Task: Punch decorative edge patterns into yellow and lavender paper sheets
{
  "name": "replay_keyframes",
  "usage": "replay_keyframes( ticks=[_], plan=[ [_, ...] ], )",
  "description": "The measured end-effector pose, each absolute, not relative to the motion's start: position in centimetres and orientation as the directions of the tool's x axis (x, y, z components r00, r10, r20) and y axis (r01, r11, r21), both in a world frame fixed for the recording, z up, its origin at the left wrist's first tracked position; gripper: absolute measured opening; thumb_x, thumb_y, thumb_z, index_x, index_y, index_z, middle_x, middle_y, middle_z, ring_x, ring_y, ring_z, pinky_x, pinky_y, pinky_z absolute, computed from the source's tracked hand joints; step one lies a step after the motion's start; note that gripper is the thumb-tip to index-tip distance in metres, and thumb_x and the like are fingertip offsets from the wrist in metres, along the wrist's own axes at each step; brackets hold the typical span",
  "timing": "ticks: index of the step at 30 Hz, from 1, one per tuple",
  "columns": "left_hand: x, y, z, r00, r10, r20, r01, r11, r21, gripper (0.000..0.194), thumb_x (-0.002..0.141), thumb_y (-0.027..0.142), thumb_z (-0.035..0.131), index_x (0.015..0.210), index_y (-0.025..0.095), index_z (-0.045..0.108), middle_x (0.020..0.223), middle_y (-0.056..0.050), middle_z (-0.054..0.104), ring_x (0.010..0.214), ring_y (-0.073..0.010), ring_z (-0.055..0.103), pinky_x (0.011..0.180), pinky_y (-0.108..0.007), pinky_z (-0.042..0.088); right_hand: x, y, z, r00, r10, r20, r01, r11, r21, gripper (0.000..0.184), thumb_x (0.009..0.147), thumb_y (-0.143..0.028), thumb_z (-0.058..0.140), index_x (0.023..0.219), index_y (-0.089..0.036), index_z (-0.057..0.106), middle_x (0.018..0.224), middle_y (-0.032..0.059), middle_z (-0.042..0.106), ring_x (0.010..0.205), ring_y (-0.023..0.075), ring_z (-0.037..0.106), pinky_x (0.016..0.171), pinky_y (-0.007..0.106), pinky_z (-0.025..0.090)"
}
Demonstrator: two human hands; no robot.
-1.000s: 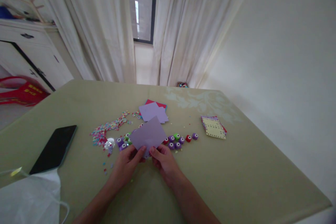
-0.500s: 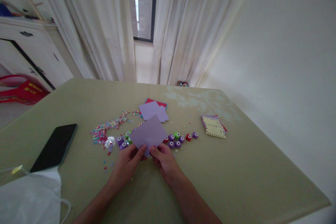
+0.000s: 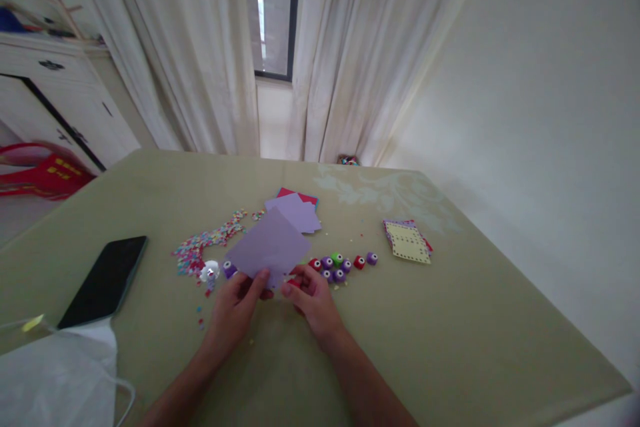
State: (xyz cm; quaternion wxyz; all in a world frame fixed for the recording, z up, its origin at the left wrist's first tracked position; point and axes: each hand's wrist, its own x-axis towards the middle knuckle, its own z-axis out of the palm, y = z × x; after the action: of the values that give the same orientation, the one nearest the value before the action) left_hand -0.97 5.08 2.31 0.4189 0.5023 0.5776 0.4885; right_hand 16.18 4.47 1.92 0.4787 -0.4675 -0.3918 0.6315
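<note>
My left hand (image 3: 234, 310) pinches the near corner of a lilac paper sheet (image 3: 270, 247) and holds it tilted just above the olive table (image 3: 450, 320). My right hand (image 3: 313, 299) is closed beside it, its fingertips around a small red punch (image 3: 295, 282) at the sheet's lower right edge. Just right of my hands lies a cluster of small purple, green and red punches (image 3: 340, 265). A spread of coloured paper confetti (image 3: 205, 243) lies to the left of the sheet.
A stack of lilac and red sheets (image 3: 296, 210) lies behind the held sheet. Punched yellow sheets (image 3: 407, 241) sit to the right. A black phone (image 3: 105, 279) and a white bag (image 3: 55, 373) are at the near left. Curtains and a white cabinet (image 3: 55, 100) stand beyond.
The lilac sheet has swung left and lies flatter, now held by my left hand alone. My right hand has let go of it and closed on a small red punch.
</note>
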Motion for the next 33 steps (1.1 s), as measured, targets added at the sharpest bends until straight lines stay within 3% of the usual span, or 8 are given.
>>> replay_keyframes(
  ticks=[3,6,9,17,21,25,31,33],
  plan=[
    [-1.4,5.4,2.8,-0.23,0.973,0.03,0.157,0.007,0.988,0.053,0.079,0.072,0.073,0.07,0.02,0.07,0.059,-0.005,0.074,0.055,-0.0238,0.073,0.055,-0.031,0.057,16.8,4.4,2.5,-0.014,0.999,-0.037,0.108,-0.036,-0.993,0.036,0.079,-0.044,0.087,0.096,-0.021,0.066,0.079,-0.0002,0.065,0.068,0.016,0.056,0.064,0.028,0.044],
    [-1.7,5.6,2.9,-0.246,0.968,0.04,0.168,0.002,0.986,0.053,0.08,0.072,0.072,0.067,0.02,0.069,0.059,-0.006,0.075,0.055,-0.023,0.072,0.055,-0.03,0.057,17.3,4.4,2.1,-0.083,0.985,0.153,0.526,0.174,-0.832,0.017,0.089,-0.032,0.08,0.095,-0.02,0.071,0.09,0.0055,0.068,0.082,0.0212,0.063,0.077,0.033,0.05],
    [-2.0,5.8,2.7,-0.261,0.964,0.05,0.174,-0.004,0.985,0.05,0.08,0.069,0.073,0.067,0.021,0.07,0.059,-0.006,0.075,0.055,-0.0222,0.071,0.055,-0.03,0.056,17.5,4.6,1.0,-0.156,0.961,0.23,0.69,0.273,-0.67,0.005,0.097,-0.02,0.07,0.096,-0.019,0.074,0.111,0.0107,0.066,0.098,0.0234,0.066,0.093,0.036,0.052],
    [-2.7,6.4,3.4,-0.411,0.907,0.091,0.109,-0.05,0.993,0.043,0.087,0.059,0.069,0.065,0.022,0.065,0.054,-0.002,0.067,0.05,-0.0178,0.062,0.052,-0.027,0.051,15.9,5.9,1.8,-0.166,0.931,0.325,0.84,0.306,-0.448,0.022,0.103,-0.019,0.058,0.119,-0.022,0.073,0.114,0.0119,0.067,0.107,0.0278,0.063,0.097,0.041,0.05],
    [-2.9,6.3,3.7,-0.426,0.898,0.107,0.096,-0.073,0.993,0.045,0.09,0.058,0.066,0.063,0.022,0.064,0.054,-0.002,0.067,0.051,-0.018,0.062,0.053,-0.028,0.051,13.5,9.4,3.6,-0.29,0.91,0.296,0.883,0.374,-0.284,0.043,0.103,-0.019,0.055,0.146,-0.022,0.059,0.144,0.0145,0.062,0.125,0.0298,0.056,0.102,0.044,0.045],
    [-2.9,6.4,3.8,-0.429,0.896,0.116,0.069,-0.095,0.993,0.048,0.088,0.063,0.066,0.063,0.022,0.062,0.052,-0.002,0.066,0.048,-0.0179,0.061,0.051,-0.028,0.05,12.2,12.5,3.5,-0.356,0.918,0.173,0.91,0.383,-0.158,0.029,0.106,-0.024,0.053,0.129,-0.025,0.069,0.14,0.0128,0.067,0.124,0.0311,0.058,0.1,0.046,0.044],
    [-2.4,6.1,4.0,-0.396,0.908,0.135,0.083,-0.111,0.99,0.048,0.088,0.062,0.068,0.062,0.022,0.062,0.052,-0.002,0.066,0.049,-0.0182,0.062,0.052,-0.028,0.05,13.7,8.9,2.5,-0.352,0.929,0.113,0.909,0.368,-0.197,0.021,0.097,-0.014,0.064,0.115,-0.02,0.074,0.108,0.0136,0.076,0.105,0.0301,0.066,0.089,0.04,0.051],
    [-2.2,6.0,3.9,-0.375,0.919,0.126,0.075,-0.105,0.992,0.049,0.087,0.064,0.069,0.062,0.022,0.064,0.052,-0.002,0.066,0.049,-0.0188,0.063,0.051,-0.028,0.051,14.8,6.8,2.4,-0.291,0.937,0.193,0.834,0.347,-0.43,0.026,0.093,-0.014,0.07,0.118,-0.019,0.073,0.114,0.0129,0.074,0.11,0.03,0.067,0.095,0.04,0.052]
  ],
)
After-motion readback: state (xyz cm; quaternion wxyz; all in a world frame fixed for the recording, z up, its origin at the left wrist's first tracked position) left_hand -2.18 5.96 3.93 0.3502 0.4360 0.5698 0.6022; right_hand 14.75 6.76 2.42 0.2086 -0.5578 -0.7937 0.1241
